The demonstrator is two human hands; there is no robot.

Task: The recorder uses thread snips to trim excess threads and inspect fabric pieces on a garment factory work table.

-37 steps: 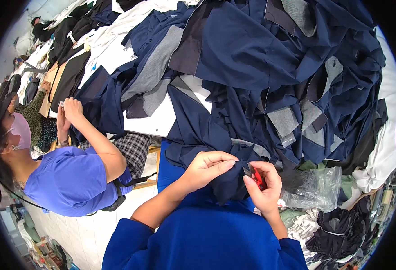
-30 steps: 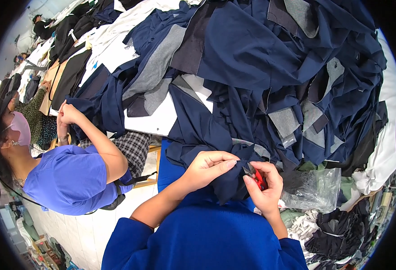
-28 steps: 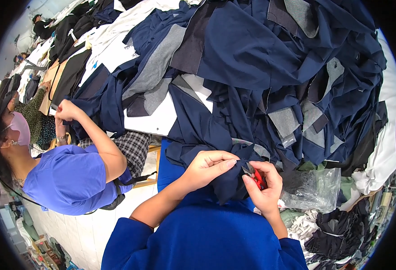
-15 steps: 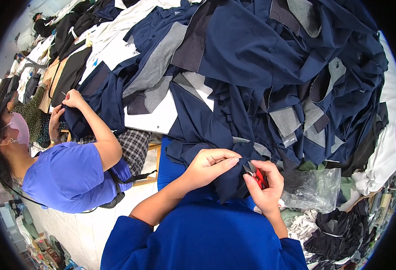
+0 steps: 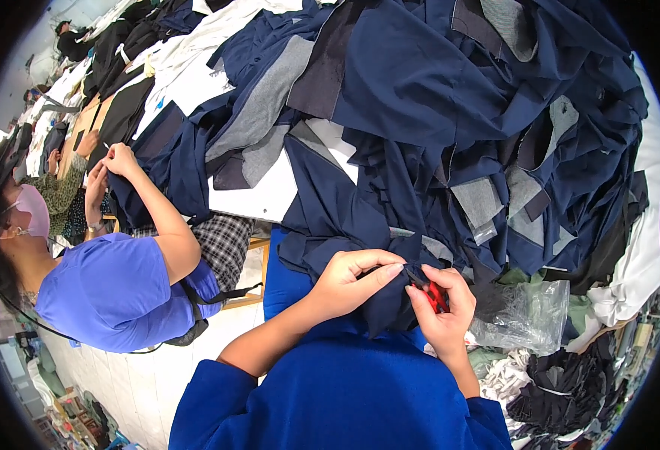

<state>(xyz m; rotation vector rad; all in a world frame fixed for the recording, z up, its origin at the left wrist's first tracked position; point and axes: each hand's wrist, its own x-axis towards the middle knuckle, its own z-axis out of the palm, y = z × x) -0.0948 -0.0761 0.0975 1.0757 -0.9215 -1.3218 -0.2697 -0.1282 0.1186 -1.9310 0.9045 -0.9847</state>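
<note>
My left hand (image 5: pixel 354 282) is closed, pinching an edge of a navy garment (image 5: pixel 379 311) between thumb and fingers. Close beside it, my right hand (image 5: pixel 447 309) grips a small cutting tool with red handles, which looks like thread snips (image 5: pixel 435 297). The dark tips of the snips are at the cloth by my left fingertips; whether the blades are apart cannot be made out. The garment hangs over my lap and runs up onto the table, where it meets a large heap of navy garments (image 5: pixel 435 82) with grey patches.
A co-worker in a purple shirt (image 5: pixel 112 289) sits to my left, both hands on dark cloth. A clear plastic bag (image 5: pixel 525 319) lies by my right hand. Below it are white and black cloth scraps (image 5: pixel 566 386). The white tabletop (image 5: pixel 255 199) shows between garments.
My right hand and the snips have shifted very slightly, and the tips sit closer against the cloth. The left hand keeps its pinch. The co-worker's hands have moved a little.
</note>
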